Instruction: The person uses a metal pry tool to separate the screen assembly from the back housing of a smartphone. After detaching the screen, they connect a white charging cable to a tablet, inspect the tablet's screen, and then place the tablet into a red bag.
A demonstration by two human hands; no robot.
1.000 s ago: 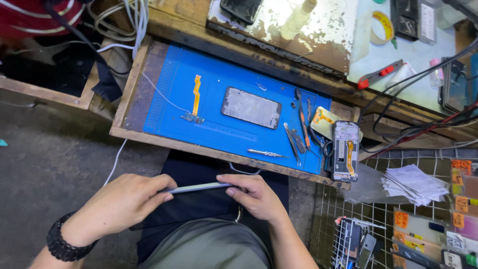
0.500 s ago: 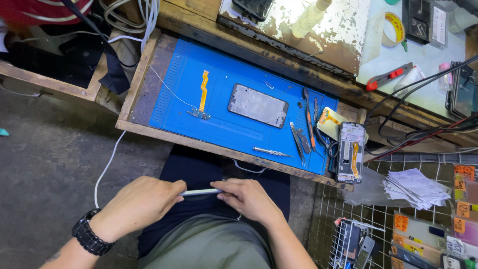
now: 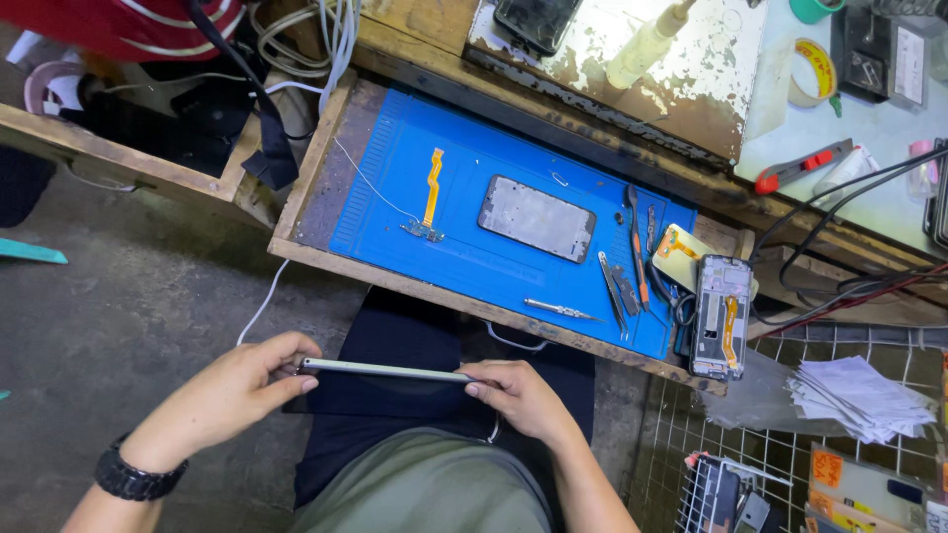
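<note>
Left hand: our left hand pinches one end of the thin panel, fingers curled over its edge; a black watch sits on the wrist.
Right hand: our right hand grips the opposite end of the panel, fingertips closed on its rim.
Panel position: we hold it edge-on, roughly level, above our lap and just in front of the table, apart from it.
Mat: a blue work mat covers the table ahead of our hands.
Mat contents: a phone frame lies flat near the centre; an orange flex cable lies to its left; a screwdriver lies near the front edge; tweezers and small tools lie to the right.
Right edge: a second opened phone rests at the mat's corner, partly over the table edge.
Beyond: a stack of paper sheets lies on a wire grid to the right; a tape roll lies on the rear surface.
</note>
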